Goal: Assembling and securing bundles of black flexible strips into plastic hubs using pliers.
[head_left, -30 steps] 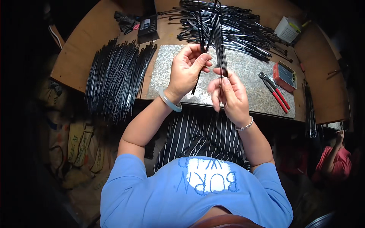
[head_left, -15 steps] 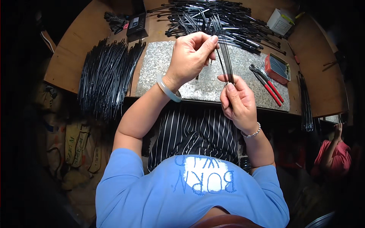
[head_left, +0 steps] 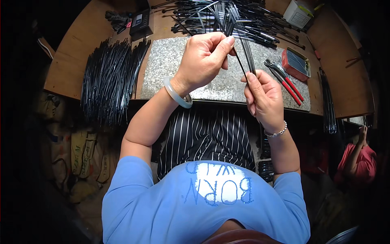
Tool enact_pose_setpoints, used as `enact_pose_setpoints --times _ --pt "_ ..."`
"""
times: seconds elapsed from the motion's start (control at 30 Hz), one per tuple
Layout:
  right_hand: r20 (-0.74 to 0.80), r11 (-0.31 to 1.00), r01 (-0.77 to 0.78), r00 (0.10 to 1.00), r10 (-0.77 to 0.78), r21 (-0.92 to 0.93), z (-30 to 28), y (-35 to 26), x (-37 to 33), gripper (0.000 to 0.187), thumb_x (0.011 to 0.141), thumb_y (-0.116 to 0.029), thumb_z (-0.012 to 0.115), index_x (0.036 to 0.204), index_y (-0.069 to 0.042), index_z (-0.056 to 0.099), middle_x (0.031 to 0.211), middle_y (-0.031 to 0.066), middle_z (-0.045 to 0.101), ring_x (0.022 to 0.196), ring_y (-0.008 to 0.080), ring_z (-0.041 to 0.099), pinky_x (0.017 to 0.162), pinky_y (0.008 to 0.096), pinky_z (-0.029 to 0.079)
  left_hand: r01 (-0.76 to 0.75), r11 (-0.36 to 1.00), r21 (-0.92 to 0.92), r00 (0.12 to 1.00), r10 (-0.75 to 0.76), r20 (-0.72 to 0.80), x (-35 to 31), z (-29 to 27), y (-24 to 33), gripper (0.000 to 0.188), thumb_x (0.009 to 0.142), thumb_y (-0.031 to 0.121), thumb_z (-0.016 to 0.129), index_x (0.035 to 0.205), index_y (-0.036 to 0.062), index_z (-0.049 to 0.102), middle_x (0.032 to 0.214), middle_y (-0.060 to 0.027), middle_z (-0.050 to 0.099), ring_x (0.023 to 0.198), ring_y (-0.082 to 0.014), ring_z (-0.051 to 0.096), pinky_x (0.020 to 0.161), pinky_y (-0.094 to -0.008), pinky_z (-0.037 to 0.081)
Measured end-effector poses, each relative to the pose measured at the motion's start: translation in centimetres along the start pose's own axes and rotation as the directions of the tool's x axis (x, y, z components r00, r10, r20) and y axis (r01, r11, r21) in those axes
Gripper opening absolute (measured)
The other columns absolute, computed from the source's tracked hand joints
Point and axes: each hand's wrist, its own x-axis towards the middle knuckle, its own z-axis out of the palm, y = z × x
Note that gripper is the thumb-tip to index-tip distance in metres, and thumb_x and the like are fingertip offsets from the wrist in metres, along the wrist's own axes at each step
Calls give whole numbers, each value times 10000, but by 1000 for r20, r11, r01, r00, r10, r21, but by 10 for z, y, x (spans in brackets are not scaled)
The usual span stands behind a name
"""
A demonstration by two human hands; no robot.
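The strips (head_left: pixel 248 56) are black, the slab (head_left: pixel 225 86) speckled grey, the trousers (head_left: pixel 206 138) white-striped black.

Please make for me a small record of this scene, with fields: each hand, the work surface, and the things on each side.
Left hand: the left hand pinches a thin black strip that slants toward the other hand
Right hand: the right hand holds a bunch of thin strips near their lower part
Work surface: speckled slab on a wooden table
Left side: bundle of black strips, overhanging the table edge
Far side: loose pile of black strips
Right side: red-handled pliers; open red box
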Motion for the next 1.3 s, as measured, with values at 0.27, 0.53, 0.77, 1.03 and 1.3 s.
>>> enact_pose_setpoints --times 0.27,0.53,0.77,1.03,1.3 --pt "-10 995 33 999 -32 96 0 6 3 198 952 -198 491 820 -49 500 520 -5 465 357 23 326 313 146 259 -92 995 39 996 92 0 -1 1 -5 268 892 140 558 653 27 599 522 -7 548 386 -40 434 356 -151 318" --pt "-114 981 97 986 -117 -170 -5 2 10 199 953 -192 488 815 -50 494 515 10 479 361 44 378 350 145 326 -100 995 -26 992 98 -76 -11 -7 -4 264 864 89 559 608 27 589 466 0 508 386 -55 451 363 -166 335" --pt "-169 997 35 985 -45 -64 -16 0 18 245 971 -223 451 848 -21 513 513 8 481 351 34 367 335 142 314 -197 978 62 969 204 -139 -2 0 -12 244 897 135 559 688 22 618 524 -8 528 396 -58 437 365 -168 335" --pt "88 998 -34 996 29 52 -21 -29 -3 272 983 -187 412 1026 43 549 505 -16 461 358 28 345 319 146 274 -326 411 851 408 874 -266 26 -33 -63 325 897 352 569 814 40 598 586 5 490 460 -72 419 424 -193 367" --pt "249 986 71 968 -31 -153 -32 -18 -28 261 961 -108 396 1069 65 560 551 -3 477 348 39 307 337 165 283 247 623 -742 965 -231 128 67 -15 -100 302 903 48 511 1201 35 465 951 -93 602 790 -152 597 710 -235 512"
